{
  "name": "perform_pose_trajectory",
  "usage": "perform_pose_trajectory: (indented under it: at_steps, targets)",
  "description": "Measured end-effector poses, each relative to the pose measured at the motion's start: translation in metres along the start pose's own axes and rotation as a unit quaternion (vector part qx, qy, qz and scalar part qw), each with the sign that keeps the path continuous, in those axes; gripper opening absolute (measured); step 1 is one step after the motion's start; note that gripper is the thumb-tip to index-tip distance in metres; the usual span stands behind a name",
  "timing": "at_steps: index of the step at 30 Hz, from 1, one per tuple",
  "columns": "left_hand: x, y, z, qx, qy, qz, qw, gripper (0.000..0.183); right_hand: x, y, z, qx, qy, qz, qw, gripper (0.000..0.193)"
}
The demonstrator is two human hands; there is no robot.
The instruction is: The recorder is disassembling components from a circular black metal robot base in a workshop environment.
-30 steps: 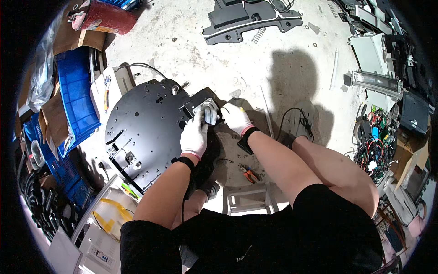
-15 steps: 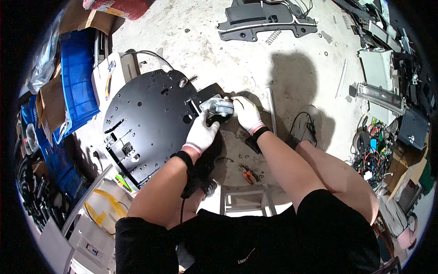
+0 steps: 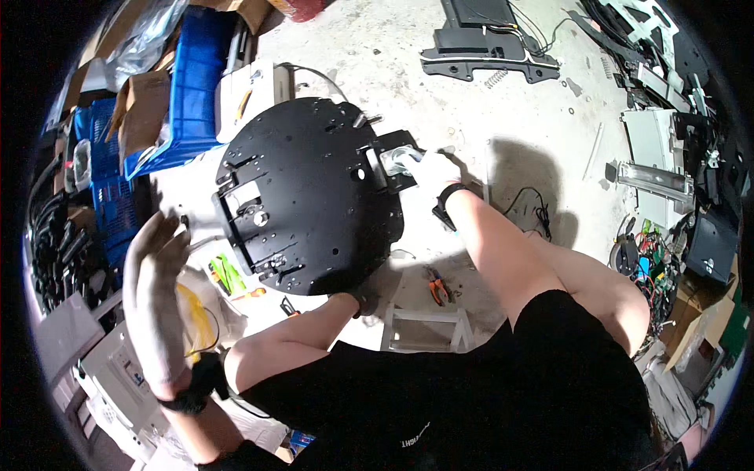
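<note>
A large round black metal plate (image 3: 306,196) with many holes stands in front of me on the left. A black bracket (image 3: 410,140) juts from its right side, and a caster wheel (image 3: 398,161) with a metal mount sits there. My right hand (image 3: 434,171), in a white glove, is closed on the caster's right side; its fingertips are partly hidden. My gloved left hand (image 3: 157,290) is raised at the far left, away from the plate. Its fingers are stretched out, somewhat blurred, with nothing visible in them.
Orange-handled pliers (image 3: 437,286) lie on the floor by a small grey stool (image 3: 428,315). Green-handled tools (image 3: 225,275) rest left of the plate. Blue crates (image 3: 196,86) stand far left, a black panel (image 3: 487,64) lies at the back, and tangled wires (image 3: 656,275) lie right.
My left hand has let go of the caster and swung left and toward me. My right hand stays on the caster. The view has shifted, moving the scene rightward.
</note>
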State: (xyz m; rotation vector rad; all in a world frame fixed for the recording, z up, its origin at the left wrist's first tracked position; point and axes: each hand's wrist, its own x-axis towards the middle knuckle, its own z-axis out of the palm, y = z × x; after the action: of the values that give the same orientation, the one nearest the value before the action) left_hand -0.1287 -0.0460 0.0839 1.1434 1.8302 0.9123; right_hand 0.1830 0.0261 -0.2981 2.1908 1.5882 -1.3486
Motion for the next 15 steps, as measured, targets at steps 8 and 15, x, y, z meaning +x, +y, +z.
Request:
perform_pose_trajectory:
  at_steps: [8, 15]
  targets:
    - [-0.373, 0.073, -0.339, 0.114, 0.438, -0.126, 0.883, 0.054, 0.042, 0.048, 0.023, -0.021, 0.073, -0.131, 0.989, 0.064]
    - [-0.596, 0.061, -0.431, 0.059, 0.426, -0.027, 0.902, 0.053, 0.032, 0.053, -0.072, -0.088, 0.033, -0.139, 0.986, 0.064]
